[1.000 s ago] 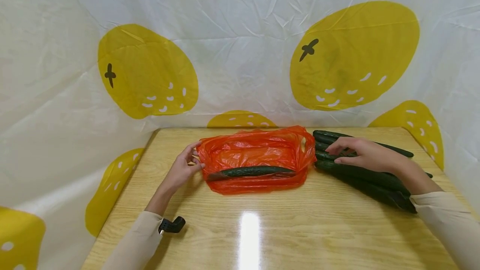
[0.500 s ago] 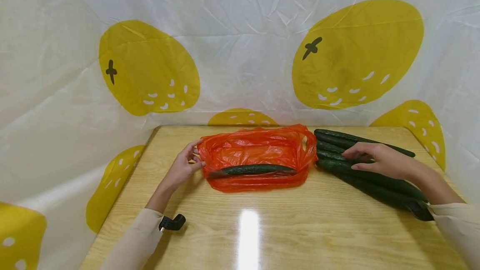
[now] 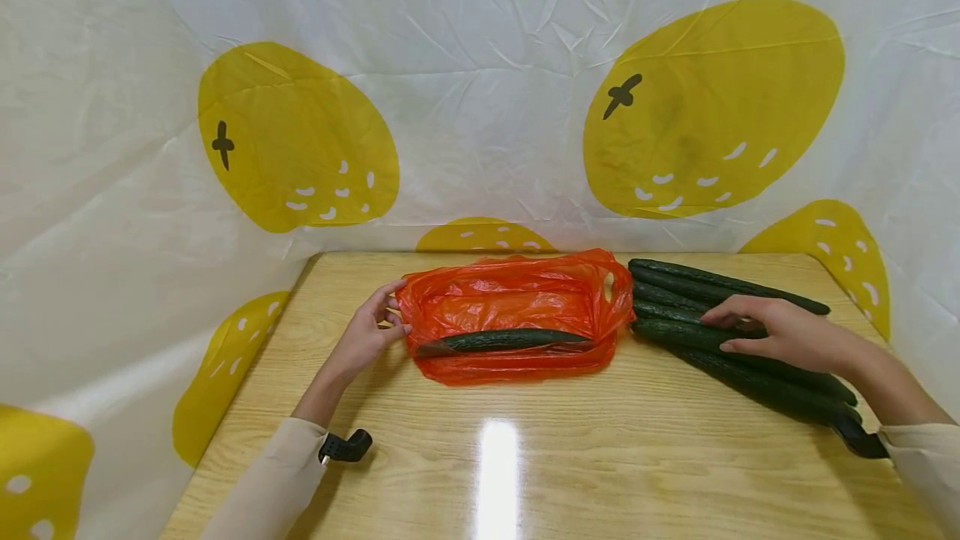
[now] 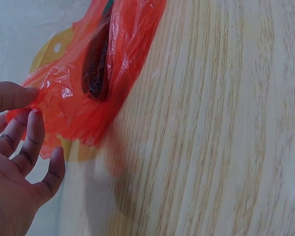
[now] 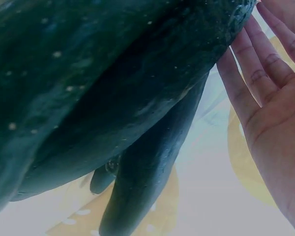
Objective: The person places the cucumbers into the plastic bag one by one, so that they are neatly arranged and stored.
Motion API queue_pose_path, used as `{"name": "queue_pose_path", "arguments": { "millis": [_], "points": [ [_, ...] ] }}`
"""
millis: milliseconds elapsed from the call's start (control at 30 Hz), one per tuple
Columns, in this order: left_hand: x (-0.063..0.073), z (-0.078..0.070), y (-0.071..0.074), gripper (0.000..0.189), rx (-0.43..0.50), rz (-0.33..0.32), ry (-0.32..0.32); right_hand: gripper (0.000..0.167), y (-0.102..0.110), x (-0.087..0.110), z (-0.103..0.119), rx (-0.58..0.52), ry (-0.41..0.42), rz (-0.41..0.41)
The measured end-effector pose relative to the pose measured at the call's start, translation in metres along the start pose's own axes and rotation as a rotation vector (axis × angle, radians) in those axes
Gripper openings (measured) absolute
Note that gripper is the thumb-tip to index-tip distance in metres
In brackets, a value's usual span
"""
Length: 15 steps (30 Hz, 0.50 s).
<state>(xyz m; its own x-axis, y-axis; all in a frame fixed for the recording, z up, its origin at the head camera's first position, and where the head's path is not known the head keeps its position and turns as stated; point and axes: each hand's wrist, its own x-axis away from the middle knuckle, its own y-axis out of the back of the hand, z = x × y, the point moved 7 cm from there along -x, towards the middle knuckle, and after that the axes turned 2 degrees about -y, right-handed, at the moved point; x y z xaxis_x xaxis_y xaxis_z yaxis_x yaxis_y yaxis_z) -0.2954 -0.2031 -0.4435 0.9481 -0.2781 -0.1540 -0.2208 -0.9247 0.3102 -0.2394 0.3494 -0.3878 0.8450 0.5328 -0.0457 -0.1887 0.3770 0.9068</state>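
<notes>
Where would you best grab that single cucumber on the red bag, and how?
Probably around the middle of the cucumber, from above, pinching across its width: it lies lengthwise with its middle bare on top, while its left end looks covered by the red bag.

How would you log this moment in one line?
left hand: pinches red bag | inside: one cucumber visible | right hand: at loose cucumbers

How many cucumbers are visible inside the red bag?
1. The cucumber lies lengthwise along the near side of the red bag, its left end beneath red plastic; any tucked under the folds would be hidden.
</notes>
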Motion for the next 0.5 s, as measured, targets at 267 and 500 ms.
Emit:
{"name": "queue_pose_path", "arguments": {
  "millis": [267,500],
  "points": [
    [-0.0001,-0.0006,-0.0015,0.074,-0.009,0.003,0.004,0.039,-0.004,0.0044,-0.0009,-0.001,0.037,-0.03],
    [0.001,-0.002,-0.0016,0.073,-0.016,-0.002,0.006,0.043,-0.0069,0.006,-0.0033,0.026,0.04,-0.043]
  ]
}}
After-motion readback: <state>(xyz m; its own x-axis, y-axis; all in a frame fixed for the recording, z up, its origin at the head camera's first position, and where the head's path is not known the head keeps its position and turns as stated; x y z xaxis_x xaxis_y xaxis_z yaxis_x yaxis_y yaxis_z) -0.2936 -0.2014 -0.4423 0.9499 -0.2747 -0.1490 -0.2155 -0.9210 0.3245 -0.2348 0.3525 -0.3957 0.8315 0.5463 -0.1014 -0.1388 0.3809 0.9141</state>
